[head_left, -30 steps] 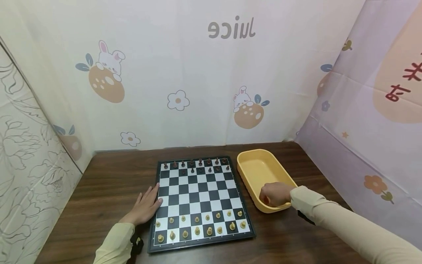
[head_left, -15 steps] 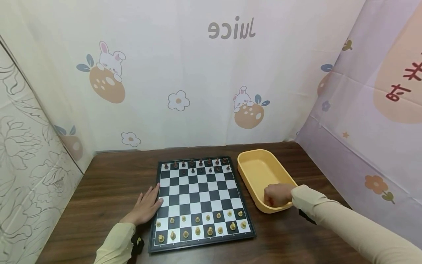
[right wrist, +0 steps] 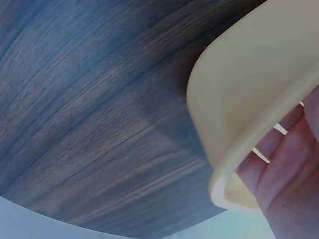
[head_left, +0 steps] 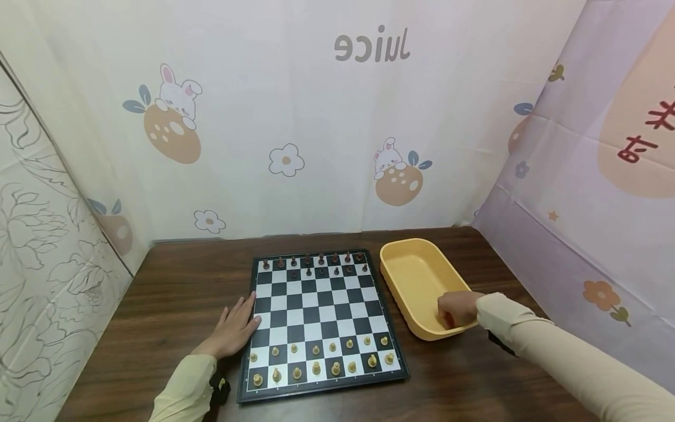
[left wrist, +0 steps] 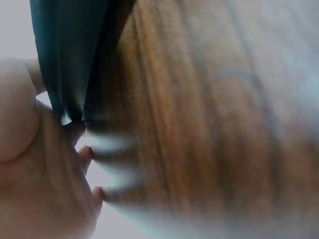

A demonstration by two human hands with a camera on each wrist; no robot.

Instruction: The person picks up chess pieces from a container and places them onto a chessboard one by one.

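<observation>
A chessboard (head_left: 316,316) lies on the table. Light chess pieces (head_left: 336,368) stand in rows at the near side and dark chess pieces (head_left: 307,262) at the far side. My left hand (head_left: 229,334) rests along the board's left edge, fingers extended and touching the frame; in the left wrist view the palm (left wrist: 45,184) is beside the dark board edge. My right hand (head_left: 460,309) reaches into the near right end of a yellow plastic tray (head_left: 408,264), its fingers pointing down and bent. The fingertips are hidden, so whether they hold anything cannot be seen.
The brown wooden table (head_left: 174,287) carries the board and tray side by side, with a narrow strip between them. Printed curtains (head_left: 327,117) hang behind the table and along its sides. The tray's raised rim stands around my right hand.
My right hand has slid to the right inside the tray, closer to its right wall. The left hand, board and pieces have stayed where they were.
</observation>
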